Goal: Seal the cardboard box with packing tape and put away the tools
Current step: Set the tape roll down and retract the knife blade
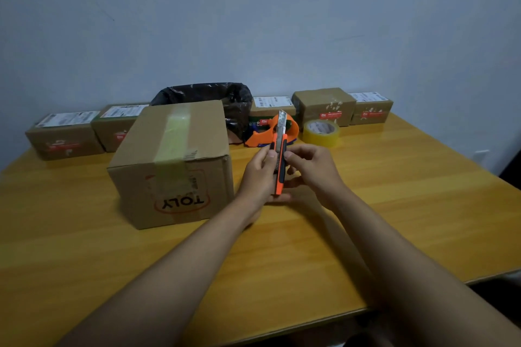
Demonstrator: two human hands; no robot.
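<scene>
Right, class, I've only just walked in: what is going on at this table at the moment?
A person holds an orange utility knife upright in both hands, left hand and right hand, with its blade out. The large cardboard box beside them already has tape across its top and down the front. An orange tape dispenser and a yellowish tape roll lie on the wooden table behind, so tools are not yet put away.

Both bare forearms reach forward, left hand [260, 175] and right hand [311, 167] meeting, fingers curled.
</scene>
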